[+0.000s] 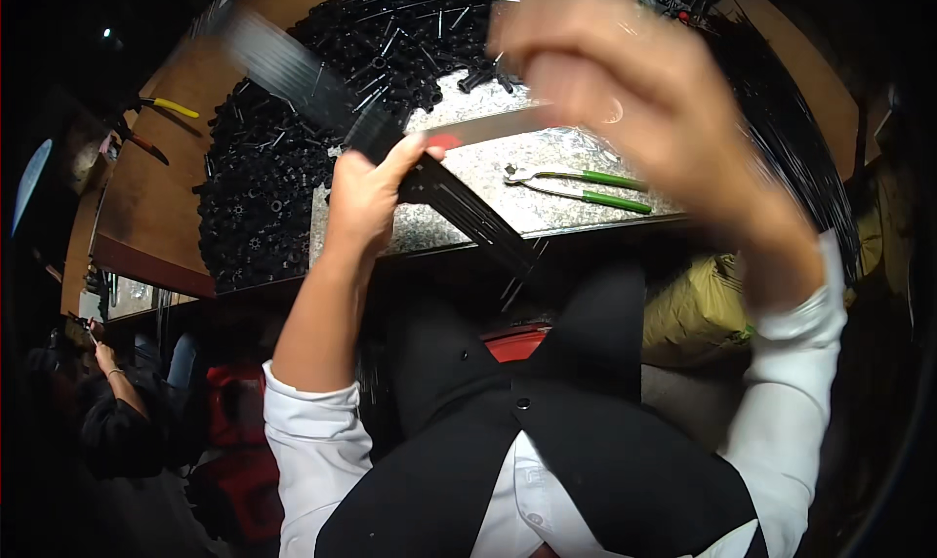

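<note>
Risk, rod ends: should our left hand [361,197] slacken, we judge the dark rod bundle [439,192] could fan out, its lower end overhanging the near edge of the worktop [527,156] and liable to snag.
Risk, grey strip: an uneven pull could twist our grey strip [493,127] or skew it against the rods.
Risk, black pile: a wide swing could drag the bundle's far end through our loose black parts [254,197].
Axis, rod bundle: long, slanting from ten o'clock to four; blurred pale end toward ten, dark end toward four.
Axis, grey strip: leaves the bundle between two and three o'clock.
Place, rod bundle: eleven o'clock from our view's centre.
Left hand: closed round the bundle, thumb uppermost.
Right hand [625,80]: one o'clock, motion-blurred, near the strip's far end; whether it pinches, we cannot tell.
Green-handled pliers [597,177]: two o'clock, lying on the worktop.
</note>
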`<act>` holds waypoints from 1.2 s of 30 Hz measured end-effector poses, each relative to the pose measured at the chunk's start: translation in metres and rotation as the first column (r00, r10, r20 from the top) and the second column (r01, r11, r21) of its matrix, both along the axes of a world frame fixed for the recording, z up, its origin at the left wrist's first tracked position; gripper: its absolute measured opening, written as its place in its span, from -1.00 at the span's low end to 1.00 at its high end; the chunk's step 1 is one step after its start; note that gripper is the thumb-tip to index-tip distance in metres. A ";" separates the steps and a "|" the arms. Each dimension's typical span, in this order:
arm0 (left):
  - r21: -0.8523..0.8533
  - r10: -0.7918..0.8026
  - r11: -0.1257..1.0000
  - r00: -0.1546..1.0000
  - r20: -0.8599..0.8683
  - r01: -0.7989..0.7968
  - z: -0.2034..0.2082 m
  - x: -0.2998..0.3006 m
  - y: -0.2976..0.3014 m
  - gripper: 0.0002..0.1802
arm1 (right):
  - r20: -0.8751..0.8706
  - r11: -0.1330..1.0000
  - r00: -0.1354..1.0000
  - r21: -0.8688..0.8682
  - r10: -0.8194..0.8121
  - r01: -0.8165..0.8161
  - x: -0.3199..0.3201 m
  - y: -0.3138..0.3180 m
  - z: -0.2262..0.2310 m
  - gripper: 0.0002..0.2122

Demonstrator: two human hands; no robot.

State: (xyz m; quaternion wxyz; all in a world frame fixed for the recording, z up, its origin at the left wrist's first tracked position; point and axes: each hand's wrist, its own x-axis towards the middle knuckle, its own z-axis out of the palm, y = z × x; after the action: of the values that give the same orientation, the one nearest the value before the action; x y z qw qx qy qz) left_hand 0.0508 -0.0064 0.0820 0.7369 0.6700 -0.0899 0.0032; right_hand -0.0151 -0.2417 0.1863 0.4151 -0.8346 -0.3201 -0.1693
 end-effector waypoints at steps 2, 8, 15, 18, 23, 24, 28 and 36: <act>-0.140 0.070 0.986 0.990 -0.126 -0.087 -0.028 -0.003 -0.005 -0.73 | -0.544 0.944 0.784 0.290 0.299 -0.160 -0.029 0.016 -0.077 -0.73; -0.433 0.201 0.839 0.928 -0.315 -0.328 -0.082 -0.035 -0.015 -0.72 | -0.614 0.550 0.468 0.785 0.635 0.283 -0.048 0.066 -0.198 -0.54; -0.545 0.076 0.797 0.939 -0.334 -0.259 -0.073 -0.069 -0.040 -0.57 | -0.611 0.336 0.693 0.791 0.383 0.512 -0.005 0.049 -0.180 -0.60; -0.563 -0.306 0.822 0.899 -0.313 0.085 -0.065 -0.087 -0.039 -0.59 | -0.628 0.502 0.736 0.736 0.254 0.454 0.013 0.012 -0.142 -0.62; -0.258 -0.528 0.844 0.810 -0.255 0.470 -0.050 -0.111 -0.030 -0.66 | -0.583 0.804 0.799 0.541 0.148 0.246 0.029 -0.037 -0.066 -0.65; -0.223 -0.512 0.855 0.834 -0.206 0.469 -0.042 -0.114 -0.030 -0.72 | -0.561 0.855 0.817 0.483 0.134 0.191 0.029 -0.039 -0.057 -0.66; 0.071 -0.154 0.987 0.971 0.184 0.143 -0.013 -0.102 -0.029 -0.77 | -0.509 0.993 0.858 0.117 0.065 -0.006 0.028 -0.030 -0.045 -0.75; -0.078 -0.164 0.976 0.924 0.344 0.203 -0.013 -0.062 -0.038 -0.61 | -0.094 0.890 0.897 -0.114 0.433 -0.442 0.031 0.008 -0.113 -0.80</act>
State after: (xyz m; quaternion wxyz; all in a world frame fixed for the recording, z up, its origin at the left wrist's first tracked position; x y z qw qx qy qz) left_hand -0.0113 -0.0445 0.0694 0.7441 0.6059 -0.2762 0.0533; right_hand 0.0157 -0.2336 0.0732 0.3964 -0.7721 -0.4963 -0.0221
